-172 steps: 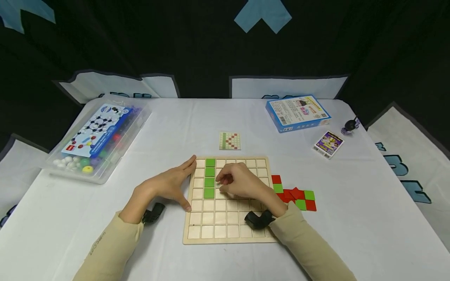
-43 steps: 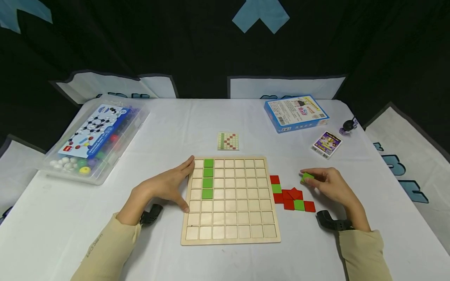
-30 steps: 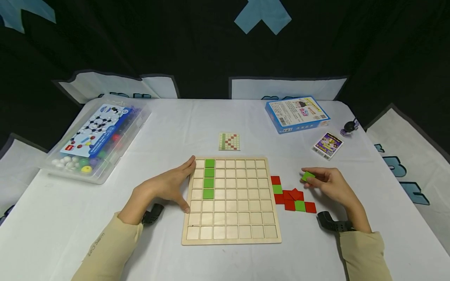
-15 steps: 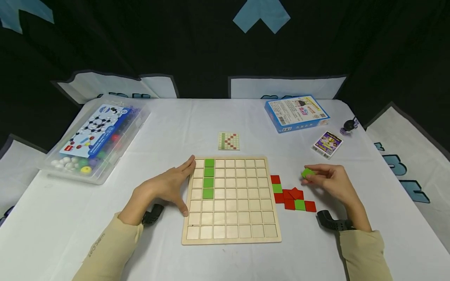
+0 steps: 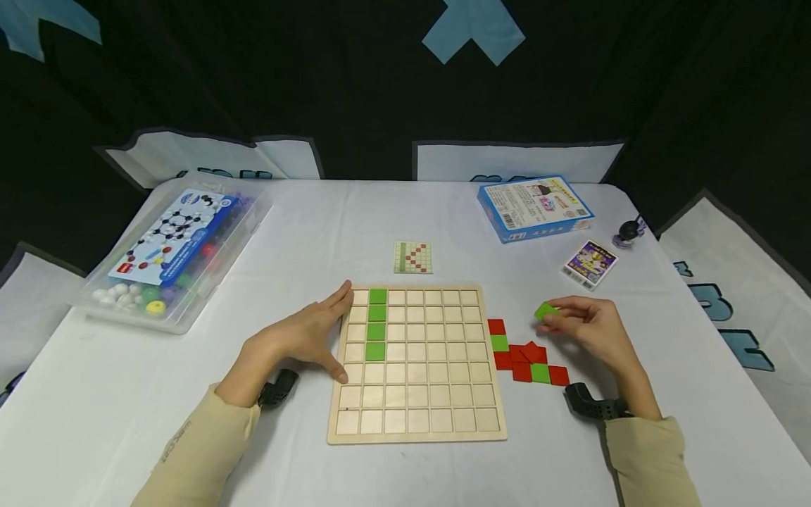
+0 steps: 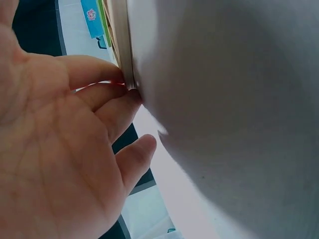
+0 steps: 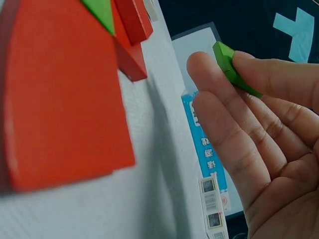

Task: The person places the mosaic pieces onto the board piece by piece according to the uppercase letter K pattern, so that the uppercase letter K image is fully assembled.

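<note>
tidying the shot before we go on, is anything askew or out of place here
One thing: in the loose pile of tiles right of the wooden board, a red tile lies turned cornerwise on top of its neighbours, not flat in line. The four green tiles on the board sit square in their cells.

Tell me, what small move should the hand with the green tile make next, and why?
Probably carry the green tile leftward to the wooden board and set it in the free cell just below the green column. The right hand pinches the tile above the table, four green tiles already fill that column from the top, and the left hand steadies the board's edge.
</note>
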Available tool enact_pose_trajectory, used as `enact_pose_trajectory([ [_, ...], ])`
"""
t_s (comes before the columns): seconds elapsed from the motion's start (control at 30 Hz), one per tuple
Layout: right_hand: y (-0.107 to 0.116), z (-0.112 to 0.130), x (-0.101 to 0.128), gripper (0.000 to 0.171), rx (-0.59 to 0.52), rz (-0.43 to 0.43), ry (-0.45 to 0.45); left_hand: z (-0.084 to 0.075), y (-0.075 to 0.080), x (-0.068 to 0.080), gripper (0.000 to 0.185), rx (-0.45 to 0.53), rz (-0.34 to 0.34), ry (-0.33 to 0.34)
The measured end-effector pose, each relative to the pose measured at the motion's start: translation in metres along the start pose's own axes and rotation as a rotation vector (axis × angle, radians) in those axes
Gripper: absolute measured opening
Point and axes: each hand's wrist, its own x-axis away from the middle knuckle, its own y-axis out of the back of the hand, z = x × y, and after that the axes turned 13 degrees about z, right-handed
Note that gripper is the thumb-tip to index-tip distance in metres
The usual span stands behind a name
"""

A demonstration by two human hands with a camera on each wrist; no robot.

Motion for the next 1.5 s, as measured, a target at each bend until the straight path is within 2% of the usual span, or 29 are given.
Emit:
enact_pose_trajectory([
  [0.17,-0.003,0.005,-0.003,0.033,-0.042,0.017,0.062,0.001,0.001,0.0,0.14,-0.031,-0.001,-0.003],
  [0.47,-0.019,0.025,-0.018,0.027,-0.076,0.049,0.045,-0.001,0.001,0.0,0.14,-0.065,-0.008,-0.004],
  [0.63,-0.033,0.039,-0.03,0.023,-0.051,0.067,0.055,0.0,0.001,0.001,0.139,-0.096,-0.029,-0.012],
  [0.77,-0.048,0.05,-0.041,0.02,-0.03,0.074,0.058,-0.001,0.001,0.002,0.139,-0.067,-0.019,-0.019],
  [0.97,-0.072,0.065,-0.055,0.016,-0.025,0.158,0.063,-0.004,0.001,0.002,0.137,-0.053,0.003,-0.018],
  [1.2,-0.096,0.084,-0.067,0.017,0.002,0.247,0.12,-0.006,0.002,0.003,0.135,-0.069,0.009,-0.024],
  [1.4,-0.115,0.089,-0.074,0.018,0.01,0.294,0.152,-0.007,0.002,0.004,0.135,-0.05,0.012,-0.021],
  [1.5,-0.128,0.092,-0.076,0.016,0.006,0.324,0.14,-0.006,0.002,0.004,0.135,-0.037,0.017,-0.015],
])
